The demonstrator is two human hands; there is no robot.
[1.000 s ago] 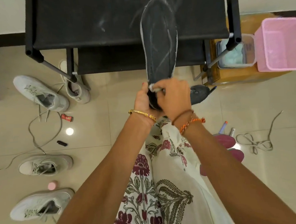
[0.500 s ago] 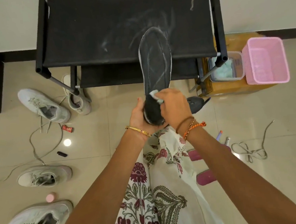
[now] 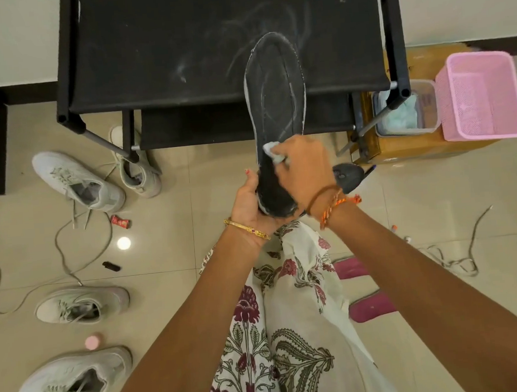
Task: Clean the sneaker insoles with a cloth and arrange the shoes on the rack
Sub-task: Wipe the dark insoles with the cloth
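Note:
A dark insole with a pale edge stands upright in front of the black shoe rack. My left hand grips its heel end from below. My right hand holds a small white cloth pressed against the insole's lower half. Several pale grey sneakers lie on the floor at the left: one beside the rack leg, one partly under the rack, one lower down and one near the bottom edge.
A second dark insole lies on the floor behind my right wrist. A pink basket and a clear tub sit on a cardboard box right of the rack. Loose laces, a pink cap and small scraps litter the tiles.
My right hand slid the cloth up the insole from the heel toward its middle. The view has tilted, so the rack and insole sit lower in the picture.

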